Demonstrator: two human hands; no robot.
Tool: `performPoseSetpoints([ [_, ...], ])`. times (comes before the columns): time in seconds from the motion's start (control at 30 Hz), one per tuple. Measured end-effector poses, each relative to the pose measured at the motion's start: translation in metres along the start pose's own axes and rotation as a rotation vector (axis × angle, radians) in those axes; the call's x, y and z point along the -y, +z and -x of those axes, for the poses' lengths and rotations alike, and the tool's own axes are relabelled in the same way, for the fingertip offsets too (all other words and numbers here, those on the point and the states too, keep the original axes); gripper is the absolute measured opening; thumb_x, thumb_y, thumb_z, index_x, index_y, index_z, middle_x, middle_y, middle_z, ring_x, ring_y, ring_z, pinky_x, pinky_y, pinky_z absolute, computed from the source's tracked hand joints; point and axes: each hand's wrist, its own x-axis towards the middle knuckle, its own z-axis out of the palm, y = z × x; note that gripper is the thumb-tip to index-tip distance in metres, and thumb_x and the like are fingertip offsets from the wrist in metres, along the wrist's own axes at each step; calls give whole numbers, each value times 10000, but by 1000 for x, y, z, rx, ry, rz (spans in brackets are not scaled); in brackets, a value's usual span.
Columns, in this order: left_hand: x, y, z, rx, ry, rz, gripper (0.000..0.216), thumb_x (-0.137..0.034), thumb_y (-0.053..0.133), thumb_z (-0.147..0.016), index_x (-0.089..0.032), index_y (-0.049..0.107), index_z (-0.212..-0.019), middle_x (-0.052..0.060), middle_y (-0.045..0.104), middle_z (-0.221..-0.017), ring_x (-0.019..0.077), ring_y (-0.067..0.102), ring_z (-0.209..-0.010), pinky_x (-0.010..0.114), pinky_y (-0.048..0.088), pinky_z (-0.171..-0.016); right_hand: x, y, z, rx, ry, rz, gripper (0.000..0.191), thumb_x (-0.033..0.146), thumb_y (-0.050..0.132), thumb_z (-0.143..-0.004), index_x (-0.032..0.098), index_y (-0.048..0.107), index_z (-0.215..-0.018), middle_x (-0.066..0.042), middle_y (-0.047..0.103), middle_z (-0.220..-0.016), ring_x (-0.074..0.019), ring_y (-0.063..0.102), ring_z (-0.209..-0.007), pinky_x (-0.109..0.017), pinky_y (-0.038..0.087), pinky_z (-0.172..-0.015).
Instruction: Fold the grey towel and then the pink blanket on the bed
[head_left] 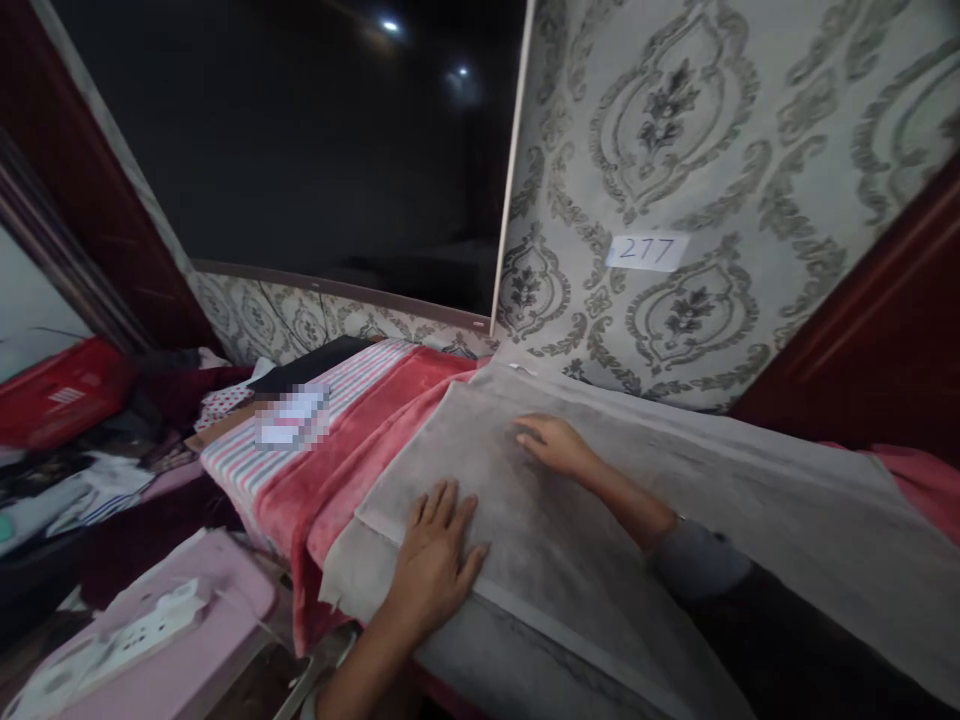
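Observation:
A large piece of grey cloth [600, 540] is spread over the table, its left edge lying across a red blanket [375, 420]. My left hand [439, 560] rests flat on the cloth near its front left corner, fingers apart. Farther back, my right hand [559, 445] is at the cloth's surface, thumb and fingers apart and pointing left. Nothing shows in either hand. Slight creases run across the cloth around the right hand.
Beside the red blanket is a striped cloth [240, 460] with a blurred-out item on it. A pink stool [232, 570] carries a white power strip [150, 630]. Piled clothes and a red bag [67, 395] are at left. Behind hang a large dark screen [322, 150] and a "277" label [647, 252].

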Motion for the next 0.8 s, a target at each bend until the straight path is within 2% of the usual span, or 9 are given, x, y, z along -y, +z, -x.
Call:
performPoseSetpoints([
  [0.17, 20, 1, 2, -77, -106, -99, 575, -458, 536, -905, -265, 534, -1447, 168, 414, -1576, 435, 327, -1470, 725, 309, -1117, 9, 26, -88, 27, 40, 40, 333, 194, 572, -943, 162, 691, -1253, -121, 657, -1319, -250, 595, -1243, -335, 429, -1071],
  [0.33, 21, 10, 9, -99, -136, -101, 687, -508, 563, -868, -356, 420, -1523, 117, 341, -1624, 450, 245, -1501, 754, 305, -1105, 14, 51, -140, 24, 90, 82, 271, 273, 603, -956, 142, 726, -1158, -148, 704, -1202, -289, 631, -1152, -344, 455, -996],
  [0.4, 20, 13, 10, -98, -142, -87, 738, -521, 570, -857, -381, 361, -1551, 102, 332, -1629, 455, 230, -1504, 765, 308, -1095, 13, 57, -152, -1, 114, 99, 247, 253, 607, -950, 139, 729, -1131, -149, 710, -1167, -289, 624, -1144, -343, 446, -989],
  [0.5, 21, 18, 11, -112, -129, -103, 813, -537, 588, -828, -384, 306, -1574, 107, 332, -1627, 468, 230, -1499, 768, 325, -1073, 8, 63, -162, -57, 154, 117, 269, 213, 550, -974, 151, 694, -1192, -141, 680, -1215, -259, 594, -1174, -325, 429, -990],
  [0.67, 20, 23, 12, -153, -116, -169, 877, -580, 616, -772, -356, 331, -1570, 138, 343, -1617, 490, 244, -1483, 750, 349, -1041, 1, 77, -163, -34, 171, 123, 192, 225, 547, -993, 158, 706, -1077, -108, 703, -1135, -219, 620, -1095, -295, 452, -930],
  [0.73, 19, 21, 13, -124, -143, -179, 858, -575, 621, -770, -376, 349, -1559, 117, 338, -1624, 484, 243, -1485, 734, 331, -1066, 3, 77, -163, -12, 159, 123, 195, 215, 535, -996, 162, 709, -1067, -101, 714, -1105, -221, 634, -1067, -305, 467, -915],
  [0.8, 18, 16, 13, -55, -180, -179, 812, -544, 609, -800, -387, 350, -1554, 96, 317, -1639, 468, 238, -1493, 709, 301, -1103, 9, 72, -161, -10, 146, 132, 237, 199, 513, -994, 152, 697, -1135, -121, 711, -1120, -243, 635, -1078, -342, 474, -933],
])
